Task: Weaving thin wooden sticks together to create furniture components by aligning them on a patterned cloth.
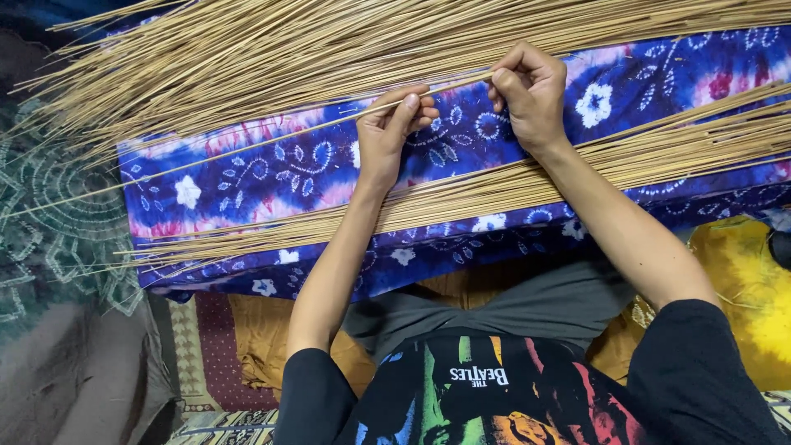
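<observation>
My left hand (389, 132) and my right hand (527, 92) both pinch one thin straw-coloured stick (247, 147). It runs from my right fingers out to the far left, slightly raised over a blue and purple tie-dye cloth (272, 169). A big loose pile of the same sticks (272, 53) lies across the top of the cloth, beyond my hands. A flatter bundle of sticks (461, 194) lies on the near side, under my forearms. My hands sit between the two heaps.
A dark green patterned fabric (49, 239) covers the left. A yellow cloth (746, 288) lies at the right, an orange-brown cushion (259, 338) below the blue cloth. My lap in grey cloth and a dark printed shirt fills the bottom.
</observation>
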